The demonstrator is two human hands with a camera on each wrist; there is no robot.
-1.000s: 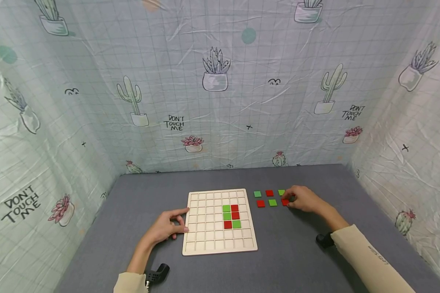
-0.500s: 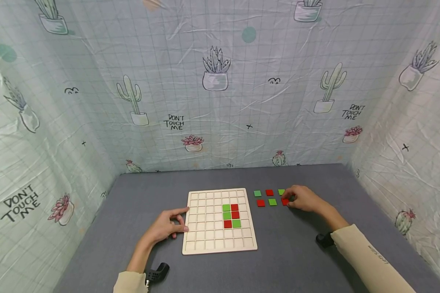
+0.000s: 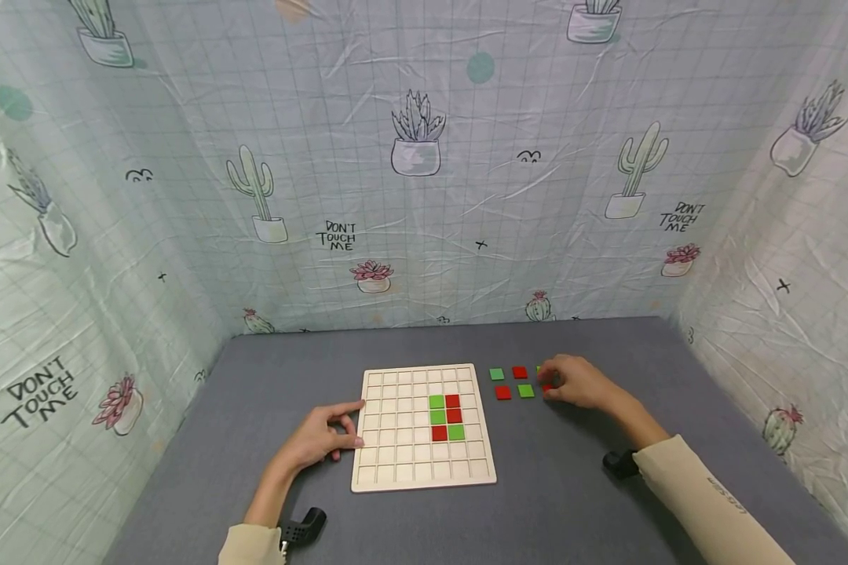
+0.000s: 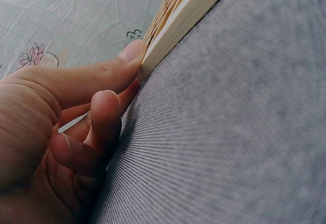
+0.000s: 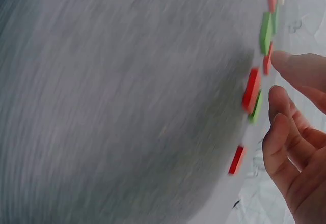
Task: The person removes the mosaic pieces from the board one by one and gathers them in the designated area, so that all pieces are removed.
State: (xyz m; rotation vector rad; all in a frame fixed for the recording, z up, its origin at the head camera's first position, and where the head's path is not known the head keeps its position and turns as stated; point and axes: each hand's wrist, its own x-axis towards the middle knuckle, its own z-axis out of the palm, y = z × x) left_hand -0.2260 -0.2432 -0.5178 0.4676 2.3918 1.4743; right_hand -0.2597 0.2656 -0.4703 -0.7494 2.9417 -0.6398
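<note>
A pale wooden grid board (image 3: 396, 463) lies on the table, with several red and green square tiles in its cells. My left hand (image 3: 314, 439) touches the board's left edge with thumb and index finger set apart; its other fingers are bent underneath. In the left wrist view the thumb (image 4: 117, 71) rests against the board's edge (image 4: 178, 28). My right hand (image 3: 575, 382) hovers over the right end of two rows of loose tiles, partly hiding a red and a lime tile. In the right wrist view its loosely bent fingers (image 5: 277, 137) hold nothing visible, near a red tile (image 5: 251, 90).
To the right of the board lie a green tile (image 3: 496, 374), red tiles (image 3: 519, 373) and a lime tile (image 3: 526, 391). Another red tile (image 5: 237, 159) shows apart in the right wrist view. Printed cloth (image 3: 417, 212) closes off the table's back and sides.
My right hand has shifted slightly left and covers more of the rightmost red and lime tiles. The left hand and the board have stayed in place.
</note>
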